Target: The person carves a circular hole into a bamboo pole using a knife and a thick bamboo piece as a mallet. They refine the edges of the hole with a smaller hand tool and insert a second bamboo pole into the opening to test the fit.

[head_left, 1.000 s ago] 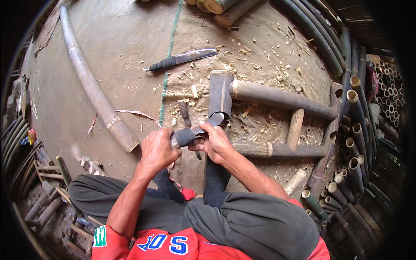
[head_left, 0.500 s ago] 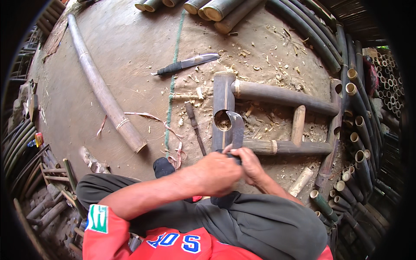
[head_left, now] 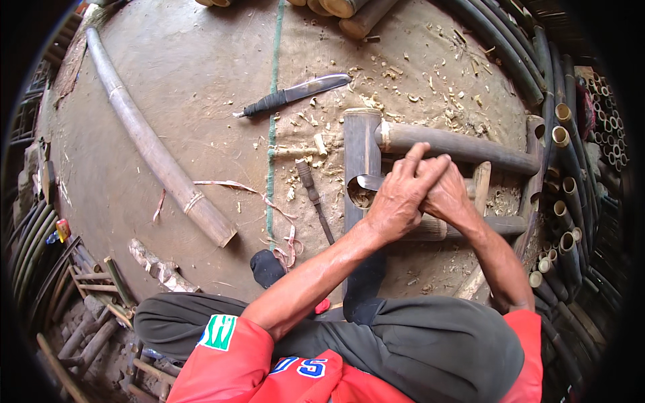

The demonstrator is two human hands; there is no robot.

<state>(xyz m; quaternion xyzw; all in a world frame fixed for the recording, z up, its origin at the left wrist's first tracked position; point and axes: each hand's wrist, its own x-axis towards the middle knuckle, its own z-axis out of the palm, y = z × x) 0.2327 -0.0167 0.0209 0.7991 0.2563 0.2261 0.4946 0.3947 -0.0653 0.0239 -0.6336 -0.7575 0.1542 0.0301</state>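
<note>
My left hand [head_left: 400, 201] and my right hand [head_left: 449, 191] are pressed together around the hidden handle of a knife with a curved blade [head_left: 369, 181]. Its blade juts out left of my left hand and lies over the rim of a round hole [head_left: 360, 196] in a thick bamboo post [head_left: 363, 144]. Some fingers of my left hand stretch upward. The post belongs to a bamboo frame, with an upper rail [head_left: 463, 144], a lower rail [head_left: 497, 227] partly behind my hands, and a short crosspiece [head_left: 482, 181]. A dark-socked foot [head_left: 365, 285] rests at the post's near end.
A long knife with a wrapped handle [head_left: 295, 94] and a chisel-like tool [head_left: 314, 191] lie left of the frame. Shavings [head_left: 416, 94] litter the ground. A long bamboo pole [head_left: 151, 134] lies at left. Bamboo lengths [head_left: 571, 195] are stacked along the right. A pink ribbon [head_left: 269, 201] trails nearby.
Both hands have moved up and right, away from my lap, over the frame. The curved blade has turned from pointing upward to pointing left across the hole. My view has shifted slightly.
</note>
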